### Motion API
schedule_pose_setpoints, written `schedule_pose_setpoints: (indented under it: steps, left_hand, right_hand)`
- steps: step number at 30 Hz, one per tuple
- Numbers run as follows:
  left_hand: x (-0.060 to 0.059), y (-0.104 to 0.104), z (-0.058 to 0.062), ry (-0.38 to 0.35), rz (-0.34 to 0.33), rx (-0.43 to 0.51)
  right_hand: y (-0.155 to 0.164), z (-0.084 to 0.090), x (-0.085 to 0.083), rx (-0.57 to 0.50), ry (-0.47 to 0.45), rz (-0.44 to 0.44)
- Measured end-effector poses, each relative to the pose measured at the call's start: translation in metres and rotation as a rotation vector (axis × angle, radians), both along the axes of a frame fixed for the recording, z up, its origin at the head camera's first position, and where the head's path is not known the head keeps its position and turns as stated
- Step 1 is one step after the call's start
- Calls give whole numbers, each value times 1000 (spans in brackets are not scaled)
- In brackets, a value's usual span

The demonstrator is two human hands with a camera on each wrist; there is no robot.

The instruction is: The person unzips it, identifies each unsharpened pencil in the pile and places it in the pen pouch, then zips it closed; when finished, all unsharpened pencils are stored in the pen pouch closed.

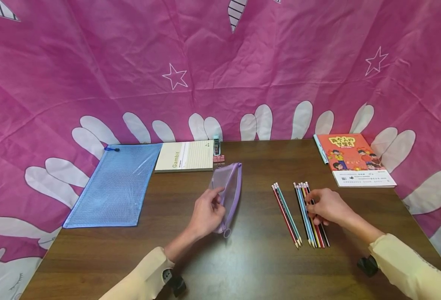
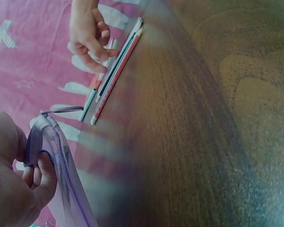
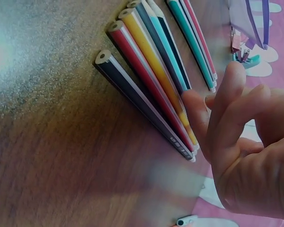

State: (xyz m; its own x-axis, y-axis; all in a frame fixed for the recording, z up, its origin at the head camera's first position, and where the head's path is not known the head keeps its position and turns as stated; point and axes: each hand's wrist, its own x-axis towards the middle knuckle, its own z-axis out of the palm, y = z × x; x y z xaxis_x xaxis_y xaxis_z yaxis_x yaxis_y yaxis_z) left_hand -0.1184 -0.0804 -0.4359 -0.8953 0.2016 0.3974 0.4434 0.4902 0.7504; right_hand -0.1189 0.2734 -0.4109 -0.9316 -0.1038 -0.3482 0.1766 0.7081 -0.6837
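Observation:
My left hand (image 1: 207,211) grips a purple mesh zipper pouch (image 1: 235,189) by its side, fingers curled round the edge. In the left wrist view the pouch (image 2: 61,161) stands up off the wood beside the thumb and fingers. My right hand (image 1: 327,205) hovers at a row of several pencils (image 1: 310,225), overlapping their upper part. Seen from the right wrist, black, red, yellow and blue pencils (image 3: 151,85) lie side by side, with loosely bent fingertips (image 3: 194,101) right at them and nothing pinched. Two more pencils (image 1: 287,214), red and green, lie just left of that row.
A blue mesh zipper bag (image 1: 115,187) lies at the left, next to a Gambit notepad (image 1: 186,156). Small stationery with a pink clip (image 1: 218,158) sits beside the pad. An orange book (image 1: 355,156) and a light blue pen (image 1: 320,148) are at the back right. Pink cloth hangs behind.

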Motion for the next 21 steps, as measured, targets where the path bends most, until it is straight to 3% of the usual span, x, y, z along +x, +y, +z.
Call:
schedule_pose_setpoints:
  steps: [6, 15, 21]
  left_hand:
    - [0, 0, 0, 5, -2, -4]
    - [0, 1, 1, 1, -10, 0]
    - [0, 1, 2, -11, -10, 12]
  right_hand:
    - [-1, -1, -2, 28, 22, -1]
    - [-8, -2, -5, 130, 123, 74]
    - [-12, -6, -8, 202, 122, 76]
